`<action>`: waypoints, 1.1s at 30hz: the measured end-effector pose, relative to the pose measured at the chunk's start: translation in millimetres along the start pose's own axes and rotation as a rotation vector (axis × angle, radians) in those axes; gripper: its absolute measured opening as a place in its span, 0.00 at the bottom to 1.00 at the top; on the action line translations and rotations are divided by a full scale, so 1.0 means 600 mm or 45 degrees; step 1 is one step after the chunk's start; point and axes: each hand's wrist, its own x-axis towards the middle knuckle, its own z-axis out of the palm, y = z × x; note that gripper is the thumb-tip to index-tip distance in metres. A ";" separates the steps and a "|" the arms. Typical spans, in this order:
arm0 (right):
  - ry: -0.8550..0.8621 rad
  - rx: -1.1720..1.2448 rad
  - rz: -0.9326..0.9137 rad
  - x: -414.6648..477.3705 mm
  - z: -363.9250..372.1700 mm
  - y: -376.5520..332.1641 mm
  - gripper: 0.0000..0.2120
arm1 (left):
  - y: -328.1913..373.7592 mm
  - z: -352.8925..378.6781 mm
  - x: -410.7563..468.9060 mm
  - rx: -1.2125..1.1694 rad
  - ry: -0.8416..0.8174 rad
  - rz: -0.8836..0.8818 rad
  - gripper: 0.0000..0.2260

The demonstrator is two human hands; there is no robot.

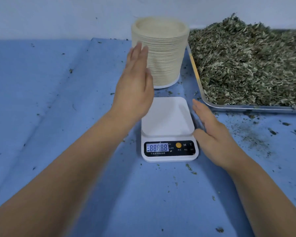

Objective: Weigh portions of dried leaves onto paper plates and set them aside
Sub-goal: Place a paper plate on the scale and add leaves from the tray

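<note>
Nothing gripped: left hand (pixel 135 82) is flat with straight fingers, raised at frame centre beside the paper plate stack (pixel 161 53), and right hand (pixel 214 134) is flat too, just right of the scale (pixel 168 132). Scale platform is bare with display (pixel 157 148) showing all segments, so it looks mid-boot; dried leaves (pixel 249 64) sit heaped in the metal tray (pixel 246 106) at upper right. Risks: loading a plate before it zeroes would skew the weight, and a sideways knock could topple that tall stack.
</note>
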 end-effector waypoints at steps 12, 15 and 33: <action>0.020 -0.030 -0.002 -0.005 -0.005 0.000 0.30 | 0.010 0.011 0.181 0.652 -0.258 0.149 0.21; 0.016 -0.008 -0.010 -0.003 -0.002 -0.002 0.30 | 0.015 0.006 0.190 0.598 -0.258 0.090 0.19; 0.404 0.898 0.115 0.033 -0.012 -0.048 0.15 | 0.043 -0.038 0.066 0.249 -0.072 0.376 0.16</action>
